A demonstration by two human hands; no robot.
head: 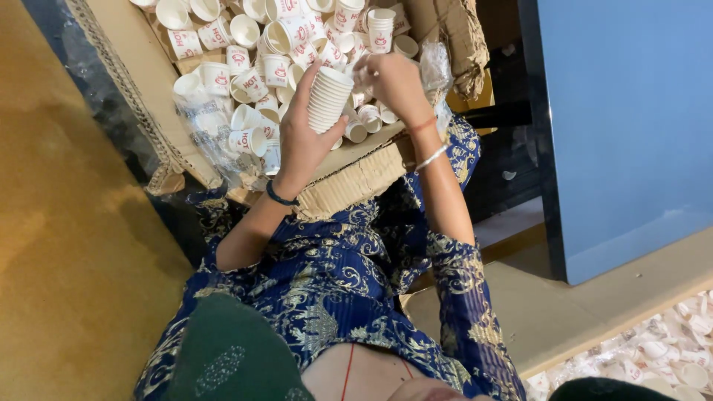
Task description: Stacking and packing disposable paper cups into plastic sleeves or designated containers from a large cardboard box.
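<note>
My left hand (299, 132) grips a nested stack of white paper cups (327, 99), held tilted above the open cardboard box (349, 182). My right hand (395, 83) reaches into the box just right of the stack, with its fingers closed around a loose white cup (365, 74) that is mostly hidden. The box holds several loose white paper cups with red print (249, 56) and a short upright stack (381, 30) near its far side. Clear plastic wrap (212, 130) lies among the cups at the box's left.
The box rests against my lap, its flaps (130, 82) folded outward. A blue panel (624, 126) stands at the right with a dark frame (512, 148) beside it. More white cups (668, 349) lie on the floor at the bottom right. Tan floor (67, 245) spreads to the left.
</note>
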